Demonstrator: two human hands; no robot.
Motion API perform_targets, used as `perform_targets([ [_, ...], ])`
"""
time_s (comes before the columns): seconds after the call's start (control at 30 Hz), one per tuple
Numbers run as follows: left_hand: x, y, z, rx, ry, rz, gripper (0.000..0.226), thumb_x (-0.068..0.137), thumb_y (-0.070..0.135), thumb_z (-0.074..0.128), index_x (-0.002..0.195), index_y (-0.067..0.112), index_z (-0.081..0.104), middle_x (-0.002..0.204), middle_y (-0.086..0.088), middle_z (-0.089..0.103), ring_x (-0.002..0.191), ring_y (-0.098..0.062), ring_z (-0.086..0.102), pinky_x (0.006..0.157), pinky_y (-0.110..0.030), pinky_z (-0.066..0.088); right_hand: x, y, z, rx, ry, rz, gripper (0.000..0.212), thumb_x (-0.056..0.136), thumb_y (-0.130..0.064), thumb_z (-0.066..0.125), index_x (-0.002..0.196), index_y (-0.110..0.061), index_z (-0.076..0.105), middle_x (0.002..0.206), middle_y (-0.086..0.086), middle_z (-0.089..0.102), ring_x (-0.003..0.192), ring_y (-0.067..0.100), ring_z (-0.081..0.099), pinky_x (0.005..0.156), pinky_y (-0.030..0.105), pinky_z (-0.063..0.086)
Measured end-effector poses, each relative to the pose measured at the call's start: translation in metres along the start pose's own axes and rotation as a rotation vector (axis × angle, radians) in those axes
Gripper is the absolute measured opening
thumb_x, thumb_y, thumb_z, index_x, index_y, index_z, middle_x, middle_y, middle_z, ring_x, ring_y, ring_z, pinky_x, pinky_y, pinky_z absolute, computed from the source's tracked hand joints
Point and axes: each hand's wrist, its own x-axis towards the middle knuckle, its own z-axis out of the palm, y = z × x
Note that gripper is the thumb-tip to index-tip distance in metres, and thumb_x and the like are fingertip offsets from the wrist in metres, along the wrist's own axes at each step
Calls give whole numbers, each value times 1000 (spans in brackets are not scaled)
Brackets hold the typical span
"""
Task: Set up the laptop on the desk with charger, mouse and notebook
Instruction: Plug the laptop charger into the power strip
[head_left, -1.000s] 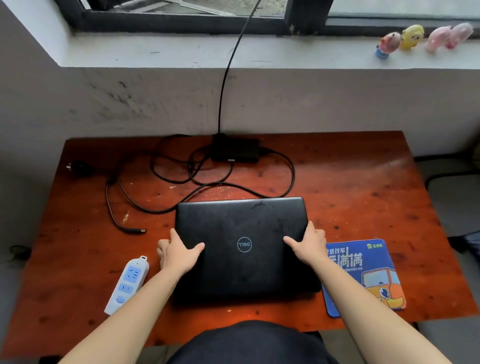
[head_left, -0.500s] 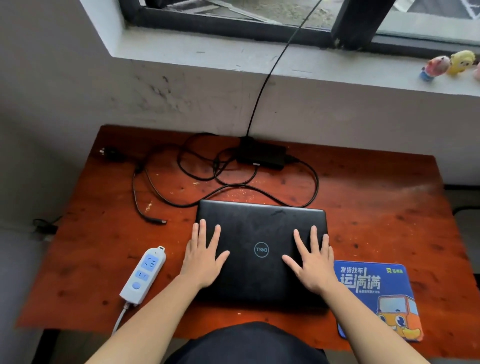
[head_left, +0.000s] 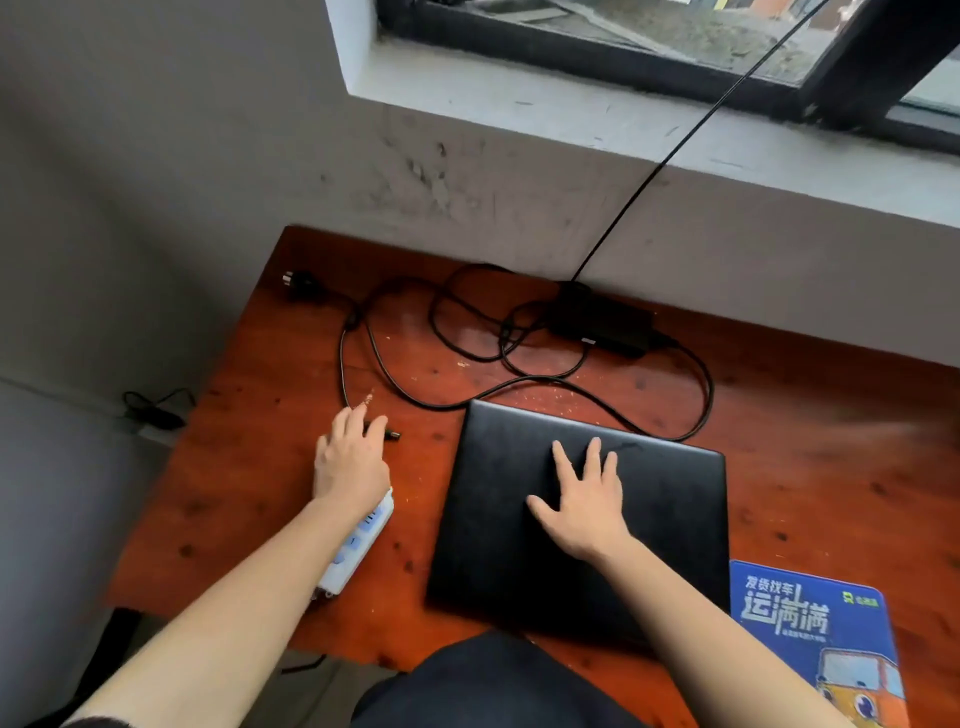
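Observation:
A closed black laptop (head_left: 665, 525) lies on the red-brown wooden desk (head_left: 810, 467). My right hand (head_left: 582, 506) rests flat on its lid with the fingers spread. Behind the laptop sits the black charger brick (head_left: 602, 322), its cable (head_left: 441, 405) looping over the desk. The cable's connector tip (head_left: 392, 434) lies left of the laptop. My left hand (head_left: 350, 462) reaches over that tip, fingers extended and touching it, with no closed grip to be seen. No mouse or notebook is in view.
A white and blue power strip (head_left: 358, 545) lies partly under my left wrist. A blue mouse pad (head_left: 810, 618) sits at the front right. The charger's wall plug (head_left: 298, 283) lies at the desk's back left corner. A thin black cable (head_left: 675, 140) runs up to the window.
My left hand left the laptop lid and moved left and forward onto the cable's connector tip. My right hand slid towards the lid's middle. The view swung to the left.

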Motion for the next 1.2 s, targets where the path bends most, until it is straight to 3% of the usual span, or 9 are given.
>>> perform_targets([
  [0.17,18,-16,0,122,52,76,48,95,16,52,142,21,49,150,-7,45,141,-26,35,104,-42,38,0,-25,4,65,-3,26,126,67,-93,41,154,-29,-23,157,19,-37,145,43,-30,118,61,-8],
  [0.27,28,-19,0,55,136,197,26,91,13,65,116,12,72,118,-11,68,114,-34,56,85,-46,46,8,-46,2,58,-69,-87,146,47,-99,49,148,-36,-35,152,12,-48,139,41,-43,112,66,-16],
  [0.33,33,-17,1,25,198,308,17,85,13,74,102,11,77,100,-9,71,99,-35,61,75,-44,46,13,-57,1,11,-173,-107,158,36,-101,54,142,-35,-42,145,12,-55,132,41,-51,107,70,-20],
  [0.43,38,-6,4,-30,218,465,17,84,16,76,101,14,76,94,-6,68,92,-31,61,74,-43,48,18,-64,1,-90,-275,-78,168,28,-99,61,135,-31,-50,134,15,-64,123,45,-58,102,73,-24],
  [0.53,41,8,10,-145,226,482,18,85,15,74,103,13,74,93,-5,65,88,-30,60,77,-46,51,20,-63,1,-86,-289,-63,168,25,-100,59,134,-33,-52,134,13,-65,121,43,-60,103,73,-25],
  [0.8,47,22,12,-265,184,518,19,89,9,70,107,7,73,94,-10,63,86,-29,58,66,-40,55,11,-53,5,-97,-199,-115,158,30,-107,47,144,-38,-39,144,8,-57,130,38,-54,109,69,-22],
  [1.07,57,23,0,-169,149,658,20,88,1,65,106,4,72,97,-12,63,88,-33,59,69,-40,51,9,-57,-1,-119,-211,-105,157,33,-106,48,143,-37,-41,143,9,-58,129,37,-55,109,68,-23],
  [1.2,64,25,-2,-84,116,685,28,97,6,53,121,9,66,110,-10,60,97,-28,55,77,-39,47,9,-57,-2,-126,-215,-103,158,33,-106,48,143,-37,-42,142,9,-59,129,38,-55,109,68,-23],
])
